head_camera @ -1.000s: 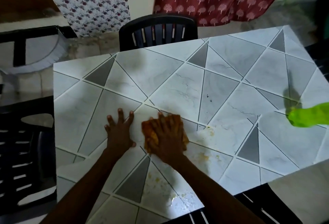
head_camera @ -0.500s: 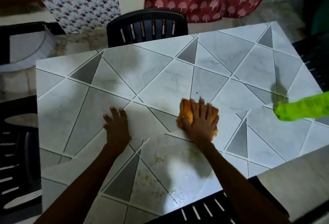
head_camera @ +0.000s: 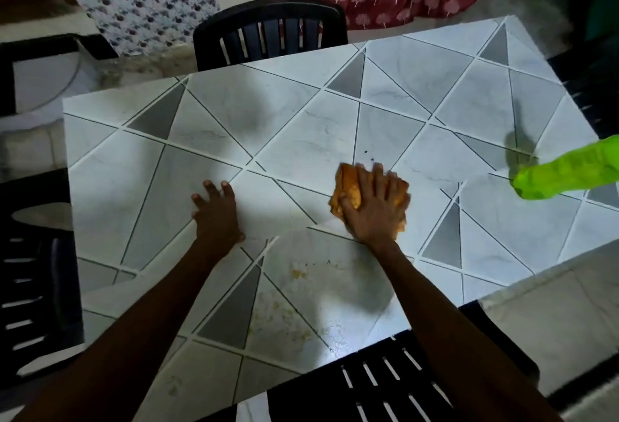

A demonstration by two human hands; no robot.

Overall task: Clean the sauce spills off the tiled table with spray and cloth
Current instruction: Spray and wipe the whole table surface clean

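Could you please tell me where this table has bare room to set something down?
The far left stretch of the table, between the left hand and the far chair, is bare; so is the far right corner beyond the green bottle. The middle is busy: the right hand presses the cloth, and sauce smears mark the near edge.

Tiled table (head_camera: pixel 234 113), pale grey with darker triangles. Toward 3 o'clock of centre: orange cloth (head_camera: pixel 348 187), pressed under the right hand (head_camera: pixel 375 210). Toward 9 o'clock: left hand (head_camera: pixel 217 217), palm down on the tiles. Far out at 3 o'clock: green bottle (head_camera: pixel 569 173). At 6 o'clock: yellowish sauce smears (head_camera: pixel 298 274), then a wet patch (head_camera: pixel 338 334) nearer the edge. Just at 12 o'clock of the cloth: tiny dark specks (head_camera: pixel 366 152).
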